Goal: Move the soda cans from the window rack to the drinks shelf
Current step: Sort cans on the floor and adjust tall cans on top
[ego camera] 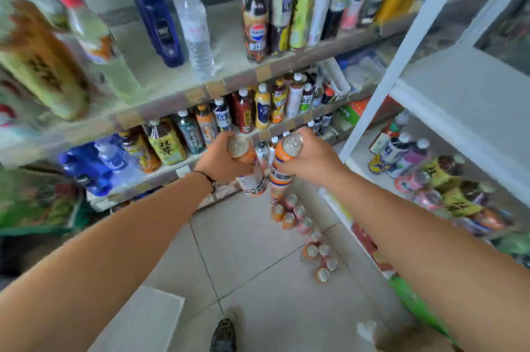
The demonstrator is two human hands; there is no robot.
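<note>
Left hand (219,161) has a grip round one orange can (250,169); right hand (311,156) clasps another can (284,164).

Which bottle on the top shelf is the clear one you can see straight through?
The clear water bottle, standing just right of the dark blue bottle. It is transparent with a pale label, whereas every other bottle on that shelf is coloured or wrapped in a printed label.

Left shelf bottles (43,59) motion-blurred; can labels (282,176) unreadable.
</note>
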